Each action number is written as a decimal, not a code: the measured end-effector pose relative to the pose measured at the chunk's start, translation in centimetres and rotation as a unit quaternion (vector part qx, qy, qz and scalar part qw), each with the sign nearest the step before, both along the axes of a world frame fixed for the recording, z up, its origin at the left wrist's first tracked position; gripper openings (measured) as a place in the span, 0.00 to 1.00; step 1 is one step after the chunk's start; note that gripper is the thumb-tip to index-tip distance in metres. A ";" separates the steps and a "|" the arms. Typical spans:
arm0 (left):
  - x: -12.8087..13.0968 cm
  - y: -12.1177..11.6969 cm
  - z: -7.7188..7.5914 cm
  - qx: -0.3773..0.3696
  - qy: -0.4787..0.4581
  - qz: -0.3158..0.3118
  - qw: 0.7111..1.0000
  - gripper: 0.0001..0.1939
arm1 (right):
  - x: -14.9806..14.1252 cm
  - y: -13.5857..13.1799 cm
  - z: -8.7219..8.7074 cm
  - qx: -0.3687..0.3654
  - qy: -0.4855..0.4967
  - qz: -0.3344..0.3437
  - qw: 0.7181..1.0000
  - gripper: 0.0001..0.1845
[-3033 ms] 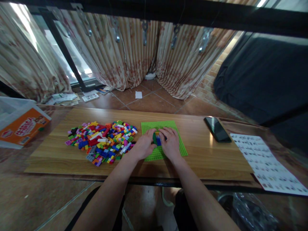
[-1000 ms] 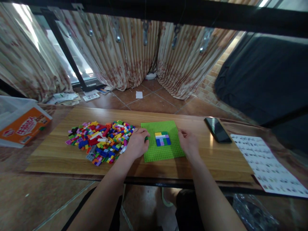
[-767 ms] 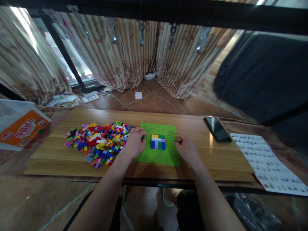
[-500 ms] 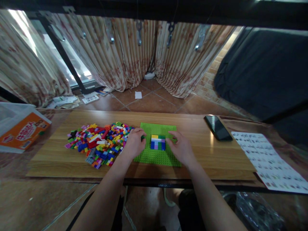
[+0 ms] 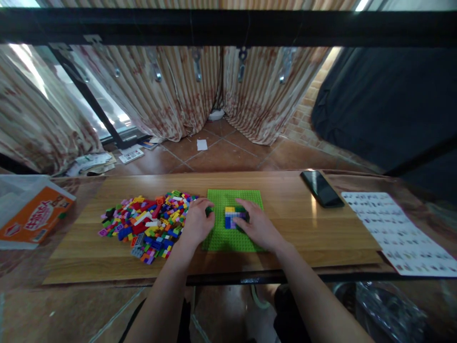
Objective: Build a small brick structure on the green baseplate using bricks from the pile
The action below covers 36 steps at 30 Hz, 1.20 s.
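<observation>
A green studded baseplate (image 5: 228,242) lies on the wooden board, and a low block of bricks (image 5: 230,220) in yellow, white, blue, purple and green sits near its middle. My right hand (image 5: 257,222) is over the right side of that block, thumb and fingers apart, hiding part of it. At the baseplate's left edge my left hand (image 5: 198,222) is closed, with a dark green brick (image 5: 209,210) between thumb and fingers. Just left of this hand spreads a heap of loose coloured bricks (image 5: 146,224).
A black phone (image 5: 322,189) lies on the wooden board (image 5: 285,200) to the right. Beyond it is a printed sheet (image 5: 400,233). A clear box with an orange label (image 5: 37,214) stands at far left. A black bar (image 5: 228,27) crosses the top of the view.
My hands moved apart from the block, uncovering it, and the baseplate turned slightly straighter. My right hand then came back left over the block. The left kept the green brick.
</observation>
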State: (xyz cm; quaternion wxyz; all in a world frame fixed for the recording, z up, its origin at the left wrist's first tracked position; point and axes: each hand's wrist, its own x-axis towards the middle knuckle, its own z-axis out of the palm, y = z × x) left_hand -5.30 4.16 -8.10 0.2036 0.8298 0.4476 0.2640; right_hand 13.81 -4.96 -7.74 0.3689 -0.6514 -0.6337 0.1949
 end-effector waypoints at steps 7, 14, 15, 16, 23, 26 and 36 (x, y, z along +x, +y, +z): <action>0.2 -0.4 -0.7 0.016 0.011 0.070 0.997 0.14 | 2.5 0.8 0.3 0.086 0.254 -0.220 0.938 0.19; 0.3 -0.8 -0.3 0.017 -0.018 0.110 0.994 0.12 | 1.5 -0.8 0.2 0.086 0.305 -0.260 0.912 0.17; 0.3 -0.8 0.1 0.004 -0.039 0.118 0.992 0.11 | 1.1 -1.1 0.1 0.085 0.304 -0.266 0.911 0.17; 0.2 -0.8 0.5 -0.014 -0.067 0.127 0.990 0.10 | 0.7 -1.3 0.1 0.085 0.308 -0.273 0.907 0.18; 1.3 -3.1 4.6 -0.366 -0.438 0.079 0.817 0.16 | -2.3 -0.7 1.5 0.087 0.409 -0.216 0.882 0.18; 2.8 -4.3 5.7 -0.480 -0.490 0.017 0.727 0.16 | -3.5 0.1 2.5 0.069 0.432 -0.142 0.888 0.19; 5.0 -2.1 5.3 -0.537 -0.512 0.008 0.670 0.11 | -3.7 2.0 1.0 0.098 0.380 -0.171 0.904 0.16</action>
